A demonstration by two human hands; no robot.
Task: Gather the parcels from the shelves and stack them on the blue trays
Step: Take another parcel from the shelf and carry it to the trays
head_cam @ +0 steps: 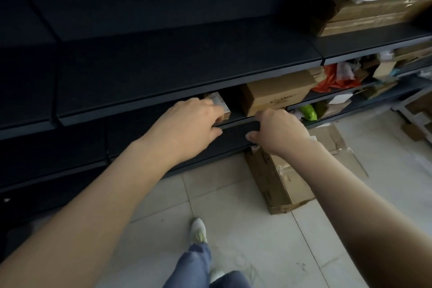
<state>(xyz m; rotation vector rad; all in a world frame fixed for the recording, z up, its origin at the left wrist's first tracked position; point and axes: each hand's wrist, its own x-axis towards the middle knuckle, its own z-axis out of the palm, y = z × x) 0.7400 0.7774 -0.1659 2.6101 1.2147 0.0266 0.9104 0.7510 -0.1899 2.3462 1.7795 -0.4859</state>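
Reaching low into the dark shelf (187,72). Left hand (187,121), fingers curled round a small box (219,103) to pull it out. Right hand (278,128) by the brown box (275,93); fingers hidden, grip unclear. No blue trays showing.

Matt dark metal shelves (177,70), brown cardboard box (275,93), glossy floor tiles (245,252).

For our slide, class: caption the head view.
Left hand on a small box, right hand below a larger cardboard box, both reaching into dark shelving.
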